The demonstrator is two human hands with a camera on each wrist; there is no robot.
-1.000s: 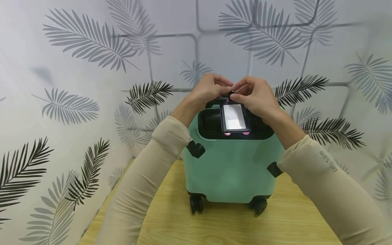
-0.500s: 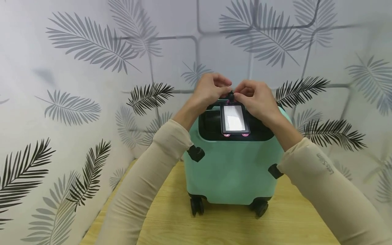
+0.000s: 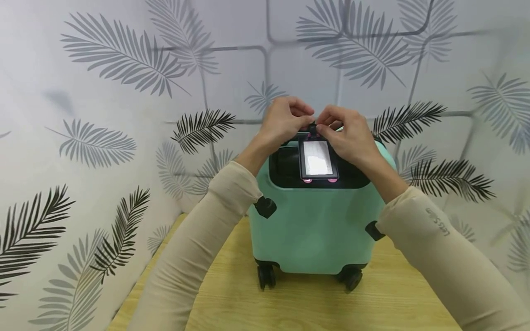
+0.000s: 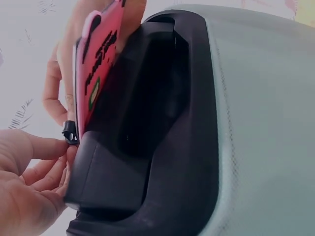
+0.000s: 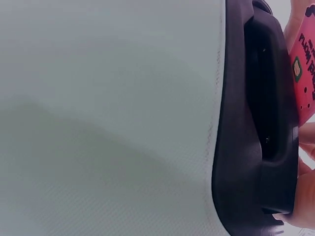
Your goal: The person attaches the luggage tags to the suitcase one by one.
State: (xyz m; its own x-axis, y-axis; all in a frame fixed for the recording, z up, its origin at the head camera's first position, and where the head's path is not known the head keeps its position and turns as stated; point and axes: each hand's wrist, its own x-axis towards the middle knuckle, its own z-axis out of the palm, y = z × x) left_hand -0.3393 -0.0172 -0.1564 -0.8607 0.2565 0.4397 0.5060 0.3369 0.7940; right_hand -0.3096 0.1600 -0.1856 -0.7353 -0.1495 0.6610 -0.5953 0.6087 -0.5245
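Luggage tag, pink-backed with a clear window on its face, hanging flat against the dark recessed handle well at the top of a mint-green suitcase. Held there by its black strap loop, threaded round the carry handle, so resting close to the shell rather than swinging free.

Left hand raised to the top edge of the case, fingers curled, grip pinching the strap loop just above the tag. From the left wrist view, thumb and forefinger tips seen closing on the small black buckle, tag standing edge-on beside them. Right hand meeting it from the other side, fingers likewise curled, grip pinched on the same strap end; both hands touching at the middle, probably because so small a fastening needs one hand to steady it and the other to work it. In the right wrist view only fingertips and a sliver of pink tag showing past the black handle housing.

Suitcase upright on its black wheels on a light wooden surface, set close before a wall with a leaf pattern. Beige sleeves covering both forearms to the wrist.
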